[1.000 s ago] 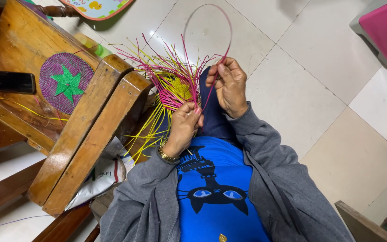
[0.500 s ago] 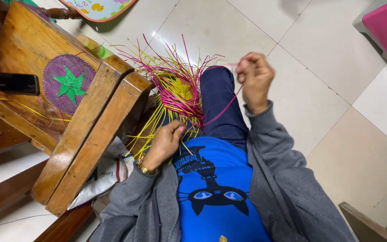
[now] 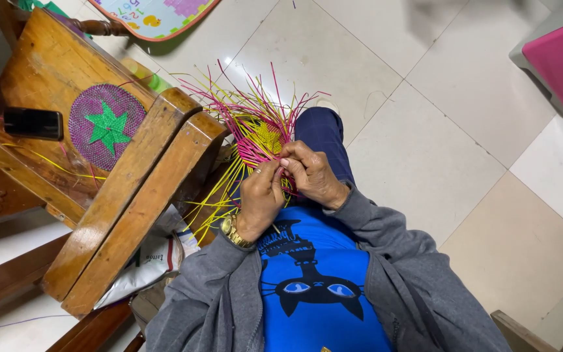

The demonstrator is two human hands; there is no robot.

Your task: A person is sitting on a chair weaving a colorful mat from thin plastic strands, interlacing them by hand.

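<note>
Weaving in hand: both hands work on a half-made woven piece (image 3: 263, 140) of pink and yellow strips, held over the lap. Left hand (image 3: 259, 195) is curled, fingers closed around the near edge of the piece, thumb pressing on the strands. Right hand (image 3: 309, 175) touches it, fingertips pinched shut on a pink strip (image 3: 286, 166) at the weave. Judged step: threading that strand through; next move likely calls for a firm pinch and steady pull. Loose strip ends fan out beyond the fingers. Left of the hands, a wooden chair (image 3: 125, 195) carries a purple mat with green star (image 3: 107, 128).
</note>
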